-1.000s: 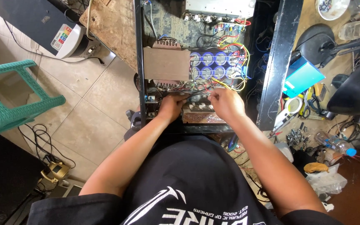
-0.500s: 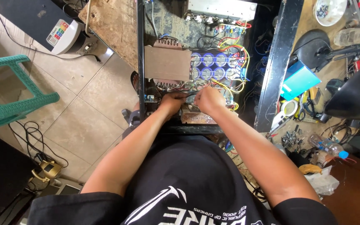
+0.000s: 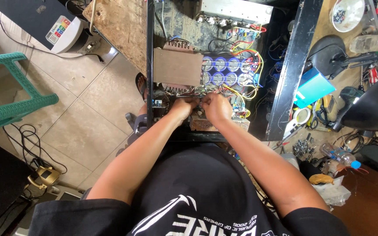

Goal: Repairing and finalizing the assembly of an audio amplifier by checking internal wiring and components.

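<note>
1. Black cotton fills the foreground: your T-shirt [image 3: 197,201], white lettering on the chest, sits at 6 o'clock, both bare forearms running up from it toward the centre.
2. Your left hand [image 3: 183,107] and right hand [image 3: 216,107] meet knuckle to knuckle just above centre, fingers curled down into the wiring at the near end of an open amplifier chassis [image 3: 150,65]; whether they pinch a wire or only press on it cannot be told, as the fingertips are hidden.
3. A brown circuit board [image 3: 202,125] lies directly under your right wrist, at the chassis's near edge.
4. Just beyond the hands, toward 12 o'clock, a flat brown cover plate [image 3: 178,66] sits beside a cluster of blue capacitors [image 3: 226,71], with red, yellow and blue wires [image 3: 252,61] looping on the 1 o'clock side.
5. At 3 o'clock, a cluttered wooden bench carries a blue box [image 3: 313,86], a roll of tape [image 3: 302,116] and a black lamp head [image 3: 375,105].
6. At 9 o'clock, a green plastic stool [image 3: 9,105] stands on the tiled floor [image 3: 79,131]; at 11 o'clock a dark grey device [image 3: 44,19] rests well apart from the chassis.
</note>
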